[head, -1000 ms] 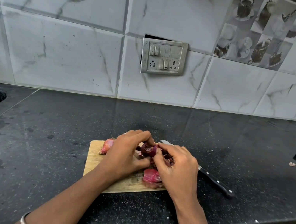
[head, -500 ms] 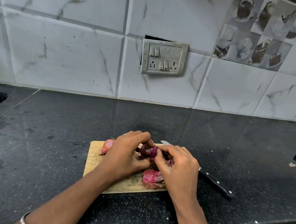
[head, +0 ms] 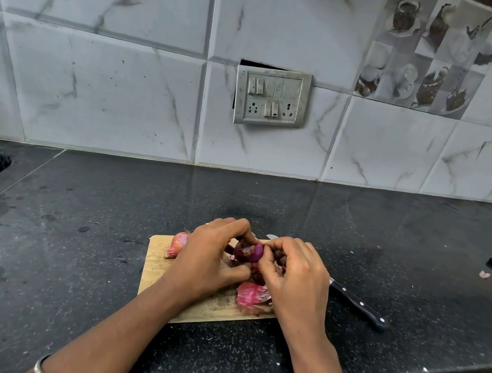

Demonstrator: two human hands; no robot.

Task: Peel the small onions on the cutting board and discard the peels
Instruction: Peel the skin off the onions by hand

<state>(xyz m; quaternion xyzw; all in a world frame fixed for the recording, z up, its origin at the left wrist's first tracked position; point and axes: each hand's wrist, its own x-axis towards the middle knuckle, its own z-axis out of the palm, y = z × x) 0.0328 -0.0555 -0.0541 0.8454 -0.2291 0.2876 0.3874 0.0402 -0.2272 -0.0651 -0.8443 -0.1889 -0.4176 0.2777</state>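
We see both hands together above the cutting board [head: 157, 269], the left hand [head: 207, 257] curled round a small purple onion [head: 249, 251] and the right hand [head: 294, 278] pinching at its skin from the other side. The onion is held just above the board, partly peeled we judge, with papery bits on it. Risks: the smooth bulb can pop out of the grip if the pull is hard, then roll off the board onto the bench [head: 68, 239]. The knife [head: 358, 304] lies just beside the right wrist, blade hidden under the hand, so a sideways jerk could catch it. The loose peels [head: 253, 297] sit at the board's near edge and could get swept to the floor. Another onion [head: 177, 244] waits unpeeled at the board's left corner and a nudge could knock it off.
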